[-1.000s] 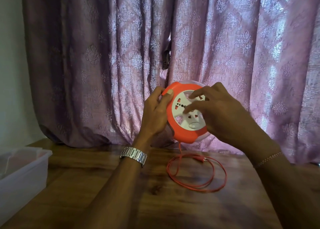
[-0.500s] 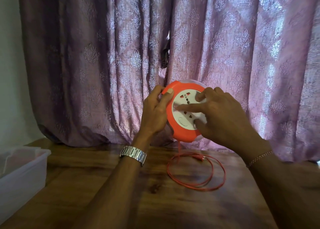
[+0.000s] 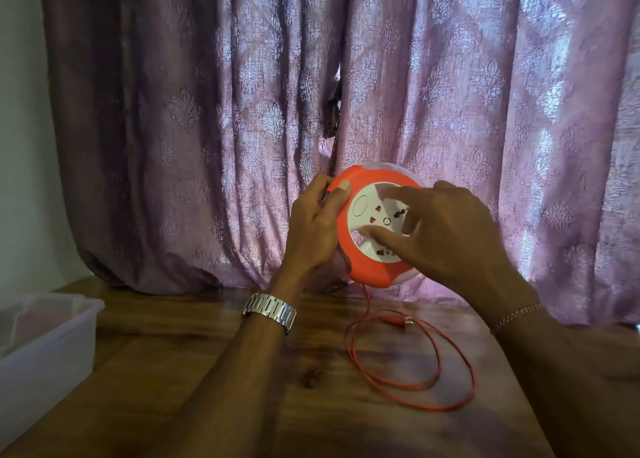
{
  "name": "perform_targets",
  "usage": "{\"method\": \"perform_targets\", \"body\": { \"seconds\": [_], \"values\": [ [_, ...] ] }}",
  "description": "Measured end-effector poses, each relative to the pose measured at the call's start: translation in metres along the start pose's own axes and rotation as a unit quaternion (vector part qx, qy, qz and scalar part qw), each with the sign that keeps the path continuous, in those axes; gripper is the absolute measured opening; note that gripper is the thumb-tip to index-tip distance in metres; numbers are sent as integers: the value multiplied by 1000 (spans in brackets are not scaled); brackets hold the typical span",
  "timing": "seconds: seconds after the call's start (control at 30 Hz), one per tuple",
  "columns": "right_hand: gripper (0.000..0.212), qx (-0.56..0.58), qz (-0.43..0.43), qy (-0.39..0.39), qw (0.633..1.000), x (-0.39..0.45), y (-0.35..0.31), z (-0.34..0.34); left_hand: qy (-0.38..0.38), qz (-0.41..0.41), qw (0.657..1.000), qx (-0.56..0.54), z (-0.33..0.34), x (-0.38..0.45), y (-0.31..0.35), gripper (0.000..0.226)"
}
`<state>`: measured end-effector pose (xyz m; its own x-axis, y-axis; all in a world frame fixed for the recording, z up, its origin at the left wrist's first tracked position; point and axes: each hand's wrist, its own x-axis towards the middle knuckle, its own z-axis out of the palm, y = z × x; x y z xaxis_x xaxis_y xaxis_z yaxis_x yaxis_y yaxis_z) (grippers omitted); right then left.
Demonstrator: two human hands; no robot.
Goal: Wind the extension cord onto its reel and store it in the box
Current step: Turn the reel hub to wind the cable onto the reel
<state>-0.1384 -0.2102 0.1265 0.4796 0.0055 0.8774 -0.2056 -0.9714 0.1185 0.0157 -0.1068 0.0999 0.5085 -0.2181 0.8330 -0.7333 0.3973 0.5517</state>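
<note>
An orange round reel (image 3: 367,267) with a white socket face (image 3: 375,215) is held upright above the wooden table. My left hand (image 3: 317,229) grips its left rim, thumb on the front edge. My right hand (image 3: 446,236) lies across the white face, with its fingers pressing on the hub. An orange cord (image 3: 408,371) hangs from the reel's bottom and lies in loose loops on the table, its plug (image 3: 401,320) resting at the far side of the loops. A translucent plastic box (image 3: 45,350) stands open at the left edge.
A purple patterned curtain (image 3: 207,128) hangs right behind the reel and touches the wooden table (image 3: 242,405). A pale wall (image 3: 20,146) is at the far left. A watch sits on my left wrist and a thin bracelet on my right.
The white socket face has turned under my right hand's fingers. The cord loops on the table look slightly tighter. My left hand keeps its grip on the rim.
</note>
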Motion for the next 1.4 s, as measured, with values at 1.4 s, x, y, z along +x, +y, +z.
{"method": "perform_targets", "body": {
  "seconds": [1.4],
  "values": [
    [22,26,-140,-11,990,2,7,-2,15,-13,999,-37,-1,0,5,28]
  ]
}}
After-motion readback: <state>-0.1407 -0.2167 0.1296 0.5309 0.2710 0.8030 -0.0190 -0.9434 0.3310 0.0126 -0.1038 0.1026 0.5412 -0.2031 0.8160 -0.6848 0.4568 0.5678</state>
